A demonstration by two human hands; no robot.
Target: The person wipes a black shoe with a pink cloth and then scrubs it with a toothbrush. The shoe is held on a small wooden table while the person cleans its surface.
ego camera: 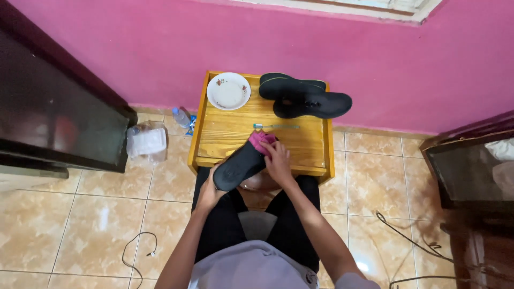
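I sit at a small wooden table (225,136). My left hand (210,188) grips the near end of a black insole (240,165), holding it tilted over the table's front edge. My right hand (277,159) presses a pink cloth (261,140) against the insole's far end. A toothbrush (276,126) lies on the table just beyond the cloth. Two black shoes (302,96) rest at the table's back right corner. A white bowl (228,90) with small floral marks sits at the back left.
A pink wall runs behind the table. Dark cabinets stand at the left (53,107) and right (471,166). A plastic bottle (181,116) and a clear plastic container (146,142) lie on the tiled floor to the left. Cables (407,235) trail across the floor.
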